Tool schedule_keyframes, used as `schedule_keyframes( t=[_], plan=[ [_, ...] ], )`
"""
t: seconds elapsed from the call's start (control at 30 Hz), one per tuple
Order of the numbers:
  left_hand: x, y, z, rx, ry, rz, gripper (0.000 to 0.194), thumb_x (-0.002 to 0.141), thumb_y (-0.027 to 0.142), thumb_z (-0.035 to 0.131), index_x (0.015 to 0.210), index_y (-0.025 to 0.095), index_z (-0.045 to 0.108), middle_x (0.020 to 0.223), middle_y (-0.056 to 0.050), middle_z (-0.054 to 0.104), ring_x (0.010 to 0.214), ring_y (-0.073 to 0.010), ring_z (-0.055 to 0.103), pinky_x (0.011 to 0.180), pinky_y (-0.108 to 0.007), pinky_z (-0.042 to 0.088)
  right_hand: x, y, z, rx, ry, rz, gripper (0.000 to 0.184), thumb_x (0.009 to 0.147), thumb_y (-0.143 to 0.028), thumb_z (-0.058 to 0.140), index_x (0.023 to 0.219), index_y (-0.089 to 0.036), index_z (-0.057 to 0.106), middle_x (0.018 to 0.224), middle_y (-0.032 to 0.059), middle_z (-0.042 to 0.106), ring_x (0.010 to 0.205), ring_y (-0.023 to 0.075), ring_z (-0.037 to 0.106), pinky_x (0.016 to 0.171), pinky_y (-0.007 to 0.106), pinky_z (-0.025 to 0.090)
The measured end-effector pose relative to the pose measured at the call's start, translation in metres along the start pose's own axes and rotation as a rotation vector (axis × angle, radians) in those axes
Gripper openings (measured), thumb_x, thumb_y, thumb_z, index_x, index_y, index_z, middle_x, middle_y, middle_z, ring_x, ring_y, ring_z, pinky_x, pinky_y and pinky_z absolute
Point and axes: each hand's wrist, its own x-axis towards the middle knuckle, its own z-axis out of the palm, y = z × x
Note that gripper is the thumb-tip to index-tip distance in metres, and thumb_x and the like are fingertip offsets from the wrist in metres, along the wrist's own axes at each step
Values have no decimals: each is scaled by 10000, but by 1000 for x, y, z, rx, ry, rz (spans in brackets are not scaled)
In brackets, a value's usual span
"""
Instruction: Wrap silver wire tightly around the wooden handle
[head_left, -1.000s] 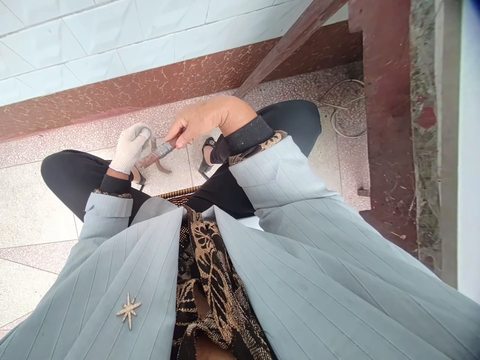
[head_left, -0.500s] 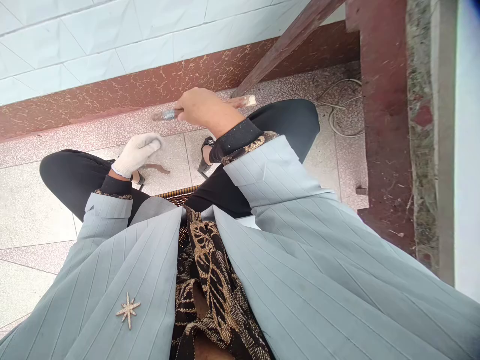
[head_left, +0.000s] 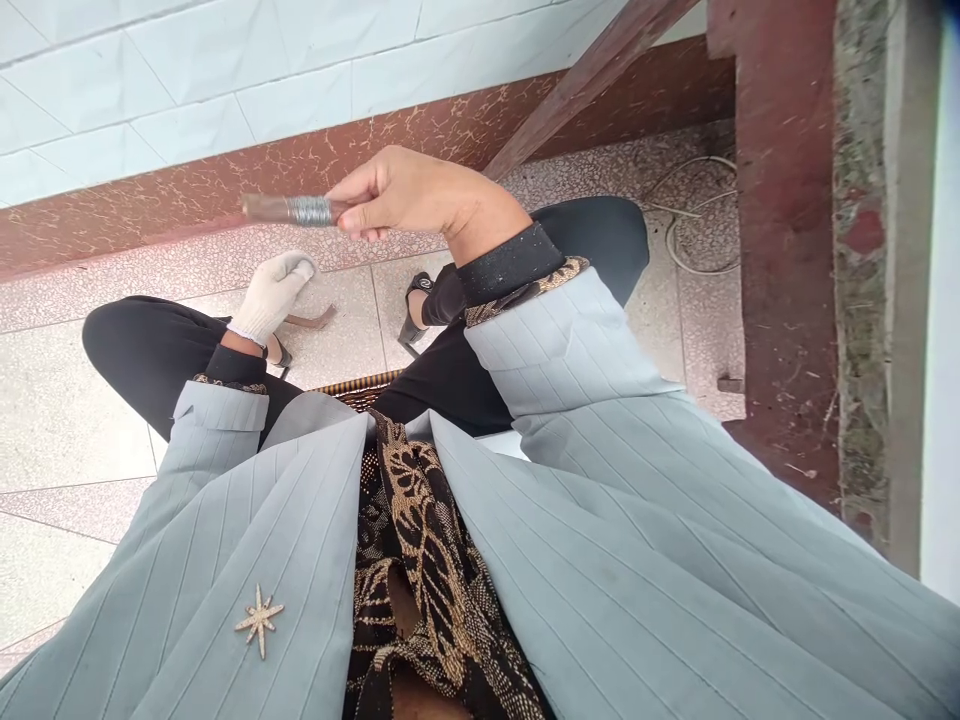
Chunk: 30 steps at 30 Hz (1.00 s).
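The bare fingers of the right hand (head_left: 409, 190) are clamped around a wooden stick (head_left: 268, 208), with the thumb pressed on the near side, and a winding of silver wire (head_left: 309, 211) sits just beyond their tips. We think the grip is chosen behind this winding so that the wire and the free end are not covered. The stick lies almost level, raised above the floor, and we see it in front of the brown skirting (head_left: 202, 185); its other end is hidden by the hand. The left hand (head_left: 271, 290) is lower and apart from the stick, in a white knitted glove (head_left: 259, 310), which probably protects it from rough surfaces. Its fingers are curled, but we cannot tell whether they are clamped on something. Just beside them we see a curved brown strip (head_left: 313, 319), and we cannot say if it is held. Around the hands, the knees in black trousers (head_left: 154, 350) are spread wide, which, we suppose, gives room between them. Farther to the right, a wooden pole (head_left: 592, 85) leans diagonally, and a pale cable (head_left: 670, 242) lies looped on the floor (head_left: 97, 410).
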Motion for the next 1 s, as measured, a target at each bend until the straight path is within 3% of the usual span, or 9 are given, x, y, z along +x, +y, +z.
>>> schedule_keyframes(
  t=[0.1,0.17,0.23,0.4,0.5,0.63,0.77,0.87,1.0],
  plan=[
    [-5,7,3,21,-86,39,189,959,237,517,805,207,621,653,18,518,614,-134,476,595,-274,398,4,1,8,208,374,58,56,999,-200,645,952,-175,665,758,-12,562,668,104,455,635,250,363],
    [-9,12,7,34,-180,78,198,958,263,525,792,203,613,647,21,512,611,-130,473,599,-269,400,9,2,12,229,448,88,48,992,-241,660,998,-201,686,778,-7,590,683,113,463,645,257,368],
    [-14,16,11,32,-259,94,207,950,287,531,791,196,627,649,17,531,608,-129,481,596,-264,404,13,2,14,33,479,159,80,979,-258,675,1019,-204,717,799,5,635,724,119,497,685,262,387],
    [-21,22,14,68,-295,112,217,926,318,557,812,184,685,717,-10,624,685,-157,572,644,-277,463,21,5,18,-779,274,443,178,1026,-211,623,1077,-124,769,1103,131,745,1067,209,639,905,321,436],
    [-22,24,10,87,-290,128,222,917,324,560,831,183,707,753,-12,651,723,-168,597,686,-293,489,24,6,29,-842,79,570,6,888,-77,761,893,-74,761,1035,185,752,1065,293,677,927,381,469],
    [-20,24,4,90,-194,133,190,907,274,548,825,186,695,751,-6,634,736,-162,591,730,-300,500,27,6,43,-925,-275,659,122,885,-97,813,780,-66,761,751,58,710,954,194,692,924,303,457],
    [-15,19,0,60,-23,72,168,915,238,533,838,200,677,774,-14,644,717,-155,576,682,-284,475,22,3,41,-745,-418,556,71,919,-48,750,891,-54,815,553,-35,596,654,87,578,721,228,384],
    [-10,11,-3,32,63,31,163,931,236,541,835,215,671,721,-14,615,664,-155,546,620,-279,436,12,-2,26,-577,-490,411,177,953,-20,692,1043,-74,834,616,-56,631,603,69,521,642,215,347],
    [-2,1,-3,38,94,44,168,950,232,577,796,218,643,686,-11,576,640,-152,525,606,-284,419,-2,-8,7,-364,-328,149,139,973,-29,647,949,-86,772,658,-69,580,622,50,492,617,187,349]
  ],
)
